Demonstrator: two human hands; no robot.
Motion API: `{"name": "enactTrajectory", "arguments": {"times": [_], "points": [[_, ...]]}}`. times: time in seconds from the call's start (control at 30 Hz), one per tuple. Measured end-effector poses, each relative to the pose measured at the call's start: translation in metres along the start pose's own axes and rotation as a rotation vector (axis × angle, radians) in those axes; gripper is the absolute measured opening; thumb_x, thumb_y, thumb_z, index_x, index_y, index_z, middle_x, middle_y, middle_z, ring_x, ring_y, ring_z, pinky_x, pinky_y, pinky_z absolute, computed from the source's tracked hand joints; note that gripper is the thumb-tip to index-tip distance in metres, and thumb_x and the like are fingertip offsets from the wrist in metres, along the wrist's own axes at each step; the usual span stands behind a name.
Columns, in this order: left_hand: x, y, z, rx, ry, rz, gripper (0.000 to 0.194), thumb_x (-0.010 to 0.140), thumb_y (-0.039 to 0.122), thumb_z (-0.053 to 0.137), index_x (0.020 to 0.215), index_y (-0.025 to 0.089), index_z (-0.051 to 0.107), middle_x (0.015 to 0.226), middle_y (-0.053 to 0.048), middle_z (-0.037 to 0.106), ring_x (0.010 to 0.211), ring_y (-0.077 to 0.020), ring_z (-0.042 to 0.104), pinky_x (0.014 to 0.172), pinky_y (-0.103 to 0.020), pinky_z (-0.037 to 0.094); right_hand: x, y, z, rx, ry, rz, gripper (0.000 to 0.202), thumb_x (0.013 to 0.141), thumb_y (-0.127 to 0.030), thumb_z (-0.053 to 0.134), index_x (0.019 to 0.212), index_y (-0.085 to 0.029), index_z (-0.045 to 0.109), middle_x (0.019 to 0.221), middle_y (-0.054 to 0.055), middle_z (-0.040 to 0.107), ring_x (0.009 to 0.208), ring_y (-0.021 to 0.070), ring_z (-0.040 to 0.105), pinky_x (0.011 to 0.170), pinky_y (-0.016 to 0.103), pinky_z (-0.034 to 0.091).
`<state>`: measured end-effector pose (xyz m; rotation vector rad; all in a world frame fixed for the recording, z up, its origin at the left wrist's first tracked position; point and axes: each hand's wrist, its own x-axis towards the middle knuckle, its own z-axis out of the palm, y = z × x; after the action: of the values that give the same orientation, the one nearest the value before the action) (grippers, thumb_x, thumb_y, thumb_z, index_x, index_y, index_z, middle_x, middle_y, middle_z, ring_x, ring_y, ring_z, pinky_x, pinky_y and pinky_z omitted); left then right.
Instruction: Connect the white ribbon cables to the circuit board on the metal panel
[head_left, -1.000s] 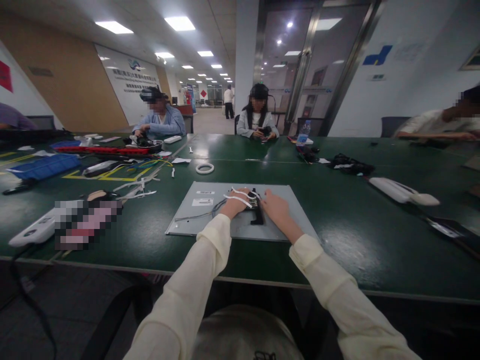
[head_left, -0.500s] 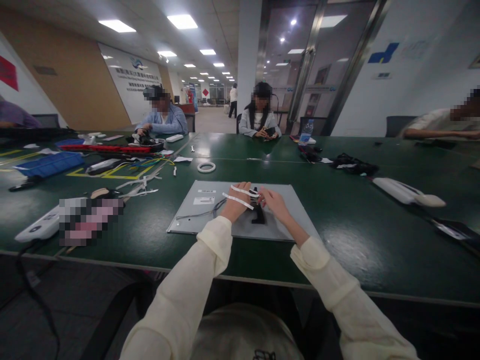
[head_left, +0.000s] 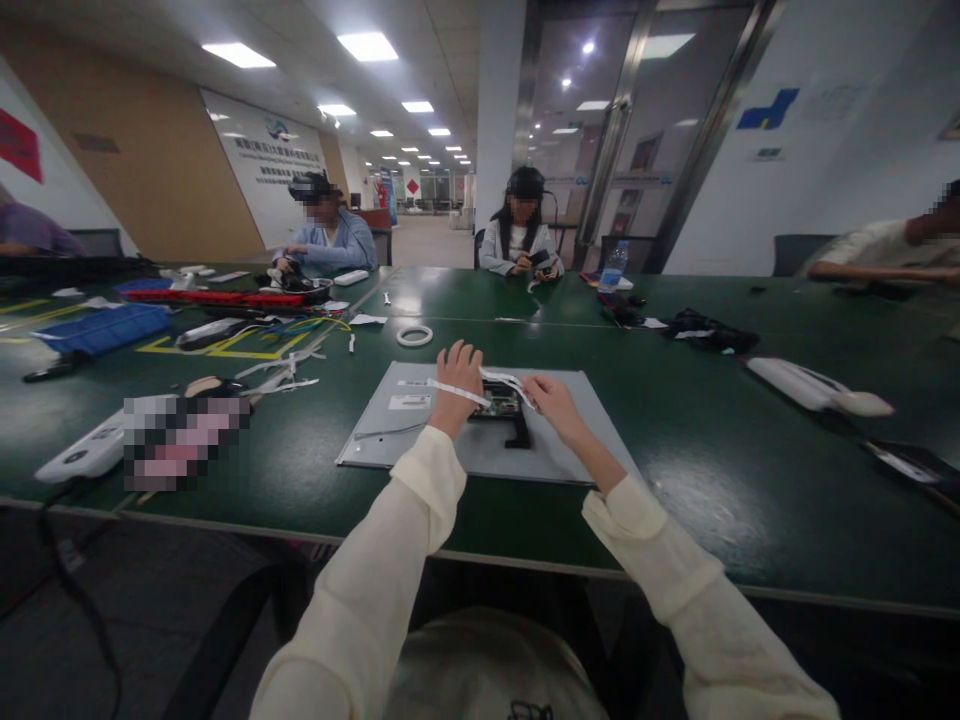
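Observation:
A flat grey panel (head_left: 390, 440) with labels lies on the table in front of me. Over its upper middle rests my left hand (head_left: 457, 388), fingers stretched and slightly apart. One white tape strip (head_left: 459, 392) runs across the back of that hand. My right hand (head_left: 553, 404) pinches the end of another white tape strip (head_left: 504, 378), which stretches toward the left fingers. Between and below the hands, a circuit board (head_left: 501, 402) shows in a black frame (head_left: 519, 434), partly covered by the left hand. A grey cable (head_left: 390, 431) lies on the panel's left side.
A white tape roll (head_left: 415, 336) lies beyond the panel. Left are a blue tray (head_left: 105, 328), tape scraps (head_left: 291, 372) and a white device (head_left: 97, 440). To the right lie another white device (head_left: 806, 382) and a black bundle (head_left: 701, 328). Several people sit around the green table (head_left: 697, 450).
My left hand has shifted slightly left and up, its fingers straightened, uncovering the circuit board. My right hand has drawn a tape strip off the left fingers and a little to the right.

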<state>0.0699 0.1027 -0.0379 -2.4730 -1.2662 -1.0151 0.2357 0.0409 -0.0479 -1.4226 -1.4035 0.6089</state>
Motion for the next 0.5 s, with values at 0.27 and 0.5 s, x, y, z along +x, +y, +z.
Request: {"name": "enactTrajectory", "arguments": {"times": [0.27,0.5], "points": [[0.01,0.001,-0.005,-0.949,-0.294,-0.508,0.061,0.09,0.053,0.014,0.078,0.013,0.058,0.058,-0.004,0.059,0.044,-0.0101,0.052,0.044,-0.02,0.036,-0.004,-0.002,-0.012,-0.226,0.036,-0.03,0.039,0.082,-0.047,0.04,0.06,-0.016,0.049,0.051,-0.002,0.046,0.052,0.0101,0.042,0.053,0.022,0.028],[-0.009,0.013,-0.002,-0.642,-0.515,-0.224,0.039,0.084,0.043,0.044,0.063,0.014,0.06,0.05,0.001,0.054,0.049,-0.0101,0.05,0.05,-0.021,0.037,-0.012,0.005,-0.014,-0.601,0.025,-0.069,0.037,0.085,-0.043,0.042,0.065,-0.016,0.058,0.059,0.001,0.055,0.058,0.0121,0.047,0.056,0.022,0.026]]}}
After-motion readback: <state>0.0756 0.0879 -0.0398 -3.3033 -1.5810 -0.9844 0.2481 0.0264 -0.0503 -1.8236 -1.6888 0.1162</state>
